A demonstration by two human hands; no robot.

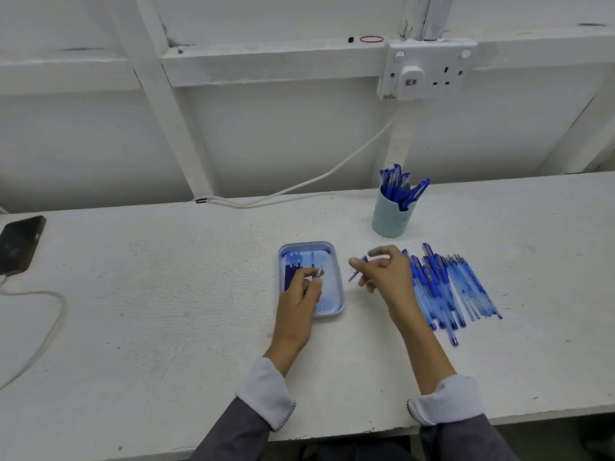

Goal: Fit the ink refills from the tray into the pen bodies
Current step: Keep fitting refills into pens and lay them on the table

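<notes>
A white-painted bench [166,294] runs along a white panelled wall [266,134], where a double socket [429,68] holds a plug. From it a white cable [332,171] trails down to the far edge of the bench.

Near the middle sits a pale blue tray [336,287] with dark blue ink refills [292,271] lying in its left part. The left hand [299,294] rests over the tray. Its fingers are curled round one refill [319,272], whose metal tip pokes out toward the far right.

Just right of the tray, the right hand [382,274] hovers above the bench. Its thumb and fingers are loosely curled and pinch a short blue pen part [356,273]; whether it is a cap or a body I cannot tell.

Right of that hand, a row of clear blue pen bodies [459,287] lies side by side on the bench. Beyond them stands a light green cup [391,217] holding blue pens [396,186].

At the far left edge lies a dark phone [20,244] with a cable [50,327] looping toward the near side.
</notes>
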